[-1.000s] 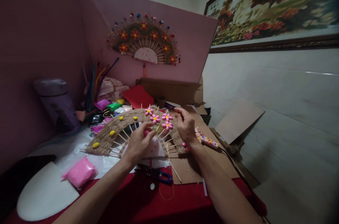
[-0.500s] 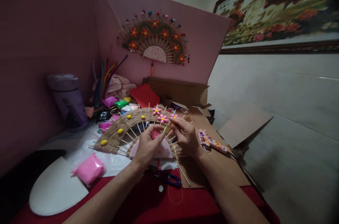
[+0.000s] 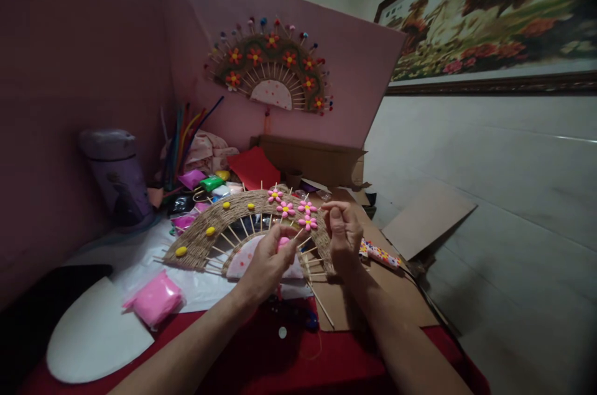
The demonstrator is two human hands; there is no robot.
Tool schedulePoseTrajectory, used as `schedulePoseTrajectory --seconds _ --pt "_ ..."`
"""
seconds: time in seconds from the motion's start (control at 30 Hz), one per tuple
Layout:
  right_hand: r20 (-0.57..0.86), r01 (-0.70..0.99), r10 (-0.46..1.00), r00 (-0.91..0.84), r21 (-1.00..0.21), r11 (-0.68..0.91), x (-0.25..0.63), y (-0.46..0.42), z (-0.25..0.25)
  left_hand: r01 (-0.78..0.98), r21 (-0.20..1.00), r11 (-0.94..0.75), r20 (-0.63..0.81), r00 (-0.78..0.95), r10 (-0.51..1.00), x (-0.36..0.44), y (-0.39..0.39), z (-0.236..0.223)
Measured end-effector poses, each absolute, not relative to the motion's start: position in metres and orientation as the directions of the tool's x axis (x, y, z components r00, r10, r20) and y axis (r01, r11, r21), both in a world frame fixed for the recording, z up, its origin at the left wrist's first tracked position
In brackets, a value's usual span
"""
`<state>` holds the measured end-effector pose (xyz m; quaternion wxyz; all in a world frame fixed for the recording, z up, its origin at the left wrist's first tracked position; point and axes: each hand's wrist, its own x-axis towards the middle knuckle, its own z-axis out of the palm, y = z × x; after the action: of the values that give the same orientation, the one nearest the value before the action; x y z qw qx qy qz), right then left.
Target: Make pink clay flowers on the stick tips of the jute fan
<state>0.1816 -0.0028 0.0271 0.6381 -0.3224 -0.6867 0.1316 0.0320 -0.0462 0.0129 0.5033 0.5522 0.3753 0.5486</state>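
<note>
Left hand [image 3: 267,260] loosely grips pink clay [image 3: 282,243]; right hand [image 3: 345,238] curls, contents unclear. Light pressure should best protect clay flowers [image 3: 286,209].

The left hand [image 3: 269,258] covers part of the twine fan [image 3: 239,206] and half hides the pink clay lump [image 3: 282,242] it holds. The right hand [image 3: 344,238] screens the fan's right end and the flower-patterned glue gun's [image 3: 383,255] front; anything pinched there is too small to tell. Toward the table's [image 3: 242,361] near edge, scissors [image 3: 308,319] (mostly blue handle) sink into shadow.
</note>
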Motion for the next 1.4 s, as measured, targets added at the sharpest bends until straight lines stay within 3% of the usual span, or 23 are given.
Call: schedulePoseTrajectory --seconds 0.1,0.2,0.37,0.53,0.7,0.8,0.93,1.07,1.4 --pt "0.805 0.268 0.582 0.116 -0.589 0.762 0.183 -0.002 0.025 -0.129 0.969 -0.212 0.232 0.167 0.958 0.032 -0.049 0.015" --pt "0.852 0.3 0.522 -0.046 -0.486 0.821 0.179 -0.004 0.024 -0.154 0.965 -0.21 0.219 0.039 0.975 0.028 -0.05 0.021" --pt "0.81 0.303 0.239 -0.535 -0.08 0.95 0.168 -0.013 0.027 -0.254 0.95 -0.18 0.185 -0.004 0.983 0.019 -0.048 0.032" --pt "0.772 0.347 -0.001 -0.636 0.287 0.893 0.162 -0.02 0.027 -0.339 0.928 -0.156 0.168 0.005 0.986 0.014 -0.048 0.035" --pt "0.764 0.323 -0.13 -0.632 0.413 0.852 0.157 -0.025 0.027 -0.343 0.927 -0.15 0.189 0.082 0.979 0.011 -0.048 0.034" --pt "0.784 0.377 -0.02 -0.621 0.32 0.869 0.157 -0.024 0.025 -0.303 0.94 -0.156 0.192 0.096 0.977 0.012 -0.049 0.034" --pt "0.838 0.48 0.224 -0.497 0.05 0.876 0.161 -0.019 0.021 -0.308 0.939 -0.155 0.172 0.029 0.985 0.014 -0.05 0.038" --pt "0.821 0.492 0.405 -0.402 -0.18 0.852 0.163 -0.013 0.018 -0.39 0.915 -0.101 0.147 0.09 0.985 0.013 -0.049 0.04" --pt "0.797 0.234 0.438 -0.415 -0.371 0.899 0.158 -0.015 0.022 -0.254 0.958 -0.136 0.167 0.106 0.98 0.015 -0.051 0.035"
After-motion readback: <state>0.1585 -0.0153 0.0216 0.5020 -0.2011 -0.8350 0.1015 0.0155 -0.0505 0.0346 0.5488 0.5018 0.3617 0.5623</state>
